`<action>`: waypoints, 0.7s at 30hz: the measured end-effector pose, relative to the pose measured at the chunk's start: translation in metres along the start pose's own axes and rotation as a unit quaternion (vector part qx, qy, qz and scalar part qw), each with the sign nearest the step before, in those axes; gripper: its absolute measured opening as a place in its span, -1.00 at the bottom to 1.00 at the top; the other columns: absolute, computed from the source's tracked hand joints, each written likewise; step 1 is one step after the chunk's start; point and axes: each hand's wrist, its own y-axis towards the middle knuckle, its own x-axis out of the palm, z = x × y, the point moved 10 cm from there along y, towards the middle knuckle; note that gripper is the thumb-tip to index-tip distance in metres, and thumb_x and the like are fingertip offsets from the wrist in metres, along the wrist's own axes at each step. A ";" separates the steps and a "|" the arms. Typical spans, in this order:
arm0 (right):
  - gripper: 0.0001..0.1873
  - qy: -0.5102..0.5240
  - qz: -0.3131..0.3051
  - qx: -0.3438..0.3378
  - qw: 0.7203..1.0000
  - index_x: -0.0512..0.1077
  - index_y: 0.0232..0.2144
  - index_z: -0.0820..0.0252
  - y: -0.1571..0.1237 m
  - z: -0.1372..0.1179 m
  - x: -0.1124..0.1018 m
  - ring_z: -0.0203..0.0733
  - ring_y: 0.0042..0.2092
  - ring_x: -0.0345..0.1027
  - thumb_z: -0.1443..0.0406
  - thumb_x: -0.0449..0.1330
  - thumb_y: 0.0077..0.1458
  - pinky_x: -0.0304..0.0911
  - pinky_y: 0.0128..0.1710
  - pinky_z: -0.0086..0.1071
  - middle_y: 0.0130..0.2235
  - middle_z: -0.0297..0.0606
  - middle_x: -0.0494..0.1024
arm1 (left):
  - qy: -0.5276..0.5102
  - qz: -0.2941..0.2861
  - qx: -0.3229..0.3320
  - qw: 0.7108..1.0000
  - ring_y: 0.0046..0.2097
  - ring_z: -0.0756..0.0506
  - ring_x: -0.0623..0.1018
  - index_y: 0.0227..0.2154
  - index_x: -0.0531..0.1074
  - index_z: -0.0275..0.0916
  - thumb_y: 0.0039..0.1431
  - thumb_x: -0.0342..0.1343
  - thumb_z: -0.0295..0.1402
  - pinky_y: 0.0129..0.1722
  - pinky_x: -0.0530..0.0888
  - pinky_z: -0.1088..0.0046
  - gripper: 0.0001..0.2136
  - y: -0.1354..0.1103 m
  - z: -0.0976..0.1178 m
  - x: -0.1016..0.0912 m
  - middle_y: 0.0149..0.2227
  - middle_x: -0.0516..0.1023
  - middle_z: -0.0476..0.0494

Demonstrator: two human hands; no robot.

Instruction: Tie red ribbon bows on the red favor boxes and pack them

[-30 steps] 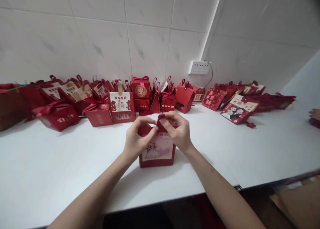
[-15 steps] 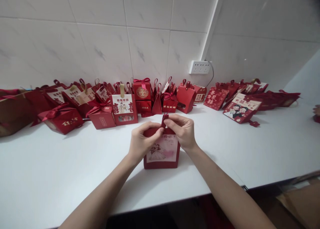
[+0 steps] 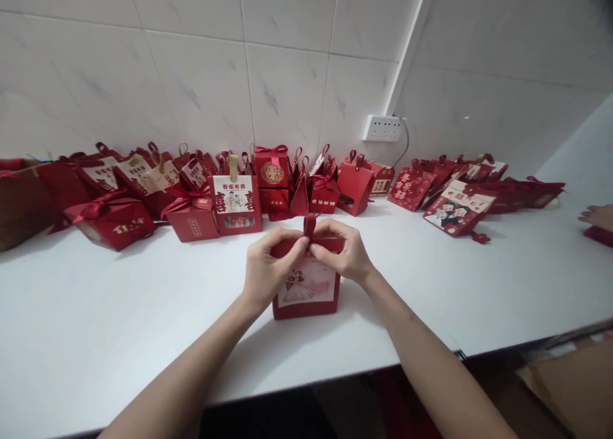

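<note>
A red gift box (image 3: 305, 310) with a pale printed front of a couple stands upright on the white table (image 3: 412, 298). Its red ribbon loop (image 3: 310, 224) sticks up from the top edge. My left hand (image 3: 269, 265) pinches the top left of the box, thumb in front beside the base of the loop. From the other side, my right hand (image 3: 343, 252) grips the top edge, its thumb close to the left thumb. The fingers behind the box are partly hidden.
Several red gift boxes line the tiled wall, among them a bow-tied box (image 3: 112, 219) and a leaning box (image 3: 457, 209). A brown bag (image 3: 22, 206) stands far left. At the right edge another person's hand (image 3: 598, 217) rests over a red item. A power strip (image 3: 383, 128) hangs on the wall.
My right hand has moved from pinching the ribbon loop down to the box's top edge. The loop now stands free above my thumbs. Another person's hand has come into view at right.
</note>
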 end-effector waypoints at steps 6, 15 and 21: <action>-0.93 -0.014 0.056 -0.029 0.998 0.32 -0.53 0.18 -0.001 -0.008 -0.003 -0.31 -0.44 0.29 0.36 0.18 -0.09 0.25 -0.43 -0.42 -0.50 -0.39 0.40 | 0.013 0.017 0.002 1.000 -0.41 0.04 0.53 -0.46 0.50 -0.24 0.04 0.16 -0.41 -0.37 0.46 0.61 -0.95 -0.001 0.000 -0.004 -0.44 0.58 0.02; -0.88 0.070 0.050 0.035 0.996 0.33 -0.60 0.19 0.004 0.011 -0.004 -0.33 -0.46 0.26 0.33 0.22 -0.16 0.23 -0.42 -0.43 -0.53 -0.39 0.39 | -0.015 -0.036 -0.023 0.999 -0.37 -0.01 0.54 -0.44 0.49 -0.25 0.04 0.14 -0.37 -0.33 0.46 0.55 -0.92 0.007 -0.008 0.002 -0.40 0.59 -0.05; -0.93 0.082 0.047 0.076 0.993 0.39 -0.55 0.22 0.003 0.022 -0.002 -0.31 -0.43 0.33 0.32 0.22 -0.19 0.26 -0.39 -0.40 -0.49 -0.35 0.46 | -0.041 -0.091 -0.033 0.994 -0.36 -0.03 0.54 -0.42 0.44 -0.27 0.00 0.15 -0.34 -0.37 0.46 0.55 -0.89 0.010 -0.013 0.007 -0.40 0.57 -0.09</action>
